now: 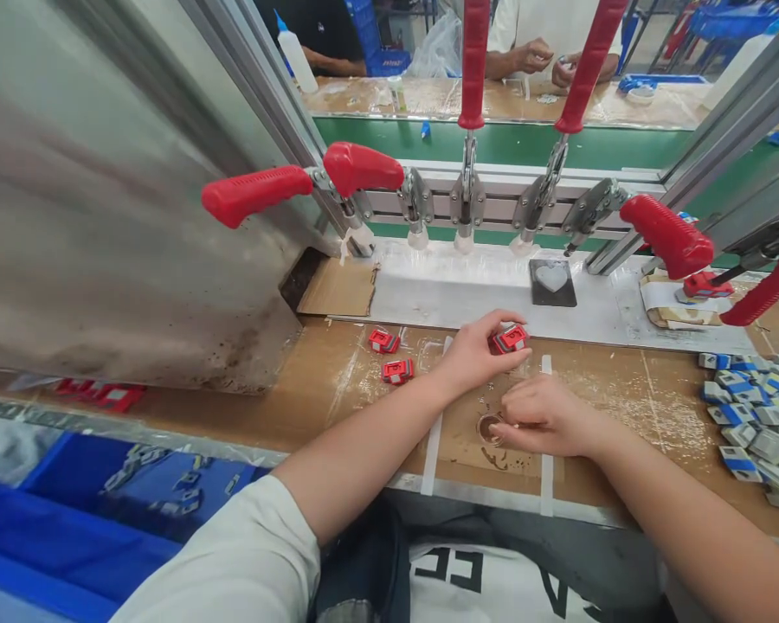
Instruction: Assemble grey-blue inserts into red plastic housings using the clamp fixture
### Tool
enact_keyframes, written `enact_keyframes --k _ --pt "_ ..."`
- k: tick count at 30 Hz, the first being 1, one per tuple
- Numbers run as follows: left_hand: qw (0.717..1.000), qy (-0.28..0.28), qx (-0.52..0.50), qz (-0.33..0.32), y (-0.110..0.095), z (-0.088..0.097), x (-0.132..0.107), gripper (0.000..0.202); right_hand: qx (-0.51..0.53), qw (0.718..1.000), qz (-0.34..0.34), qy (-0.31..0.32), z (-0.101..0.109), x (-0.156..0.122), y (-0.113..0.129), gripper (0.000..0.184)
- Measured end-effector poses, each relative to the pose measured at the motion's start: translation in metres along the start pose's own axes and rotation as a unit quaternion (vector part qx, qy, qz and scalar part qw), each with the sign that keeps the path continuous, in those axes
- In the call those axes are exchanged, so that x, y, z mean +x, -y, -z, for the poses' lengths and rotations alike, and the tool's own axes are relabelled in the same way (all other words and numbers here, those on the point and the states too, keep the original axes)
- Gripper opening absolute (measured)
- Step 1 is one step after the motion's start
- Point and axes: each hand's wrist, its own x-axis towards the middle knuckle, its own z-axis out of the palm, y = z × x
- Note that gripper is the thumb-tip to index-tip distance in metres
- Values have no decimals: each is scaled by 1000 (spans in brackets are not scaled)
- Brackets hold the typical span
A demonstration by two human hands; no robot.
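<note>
My left hand (477, 350) is closed around a small red plastic part (510, 337) held just above the cardboard-covered bench. My right hand (542, 415) rests lower on the bench with fingers curled in a pinch beside a round ring mark (490, 427); whatever it holds is hidden. Two more red parts (383, 341) (397, 371) lie to the left of my left hand. A dark plate with a white heart shape (551, 280) sits on the white fixture base (454, 294) behind my hands.
A row of red-handled toggle clamps (363, 169) lines the fixture rail. A pile of blue-and-grey parts (756, 415) lies at the right. A blue bin (91, 519) with small parts sits lower left. Across the green conveyor (525, 143), another person's hands (536, 56) work.
</note>
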Motion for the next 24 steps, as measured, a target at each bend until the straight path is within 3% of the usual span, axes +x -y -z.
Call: enact_keyframes --k 5,7,10,12,24 --pt "1000 12 6 12 -3 1 -1 40 22 999 -23 -39 5 -3 0 47" --pt "999 23 23 22 -4 2 -1 40 30 987 -39 -152 11 -5 -2 49" --pt "997 49 54 25 -5 2 -2 38 29 920 -118 -373 19 -8 -8 51" --pt "995 63 74 25 -5 2 -2 36 26 885 -167 -433 22 -8 -13 51" --pt "989 84 116 39 -7 0 -1 33 2 901 -191 -388 22 -5 -17 48"
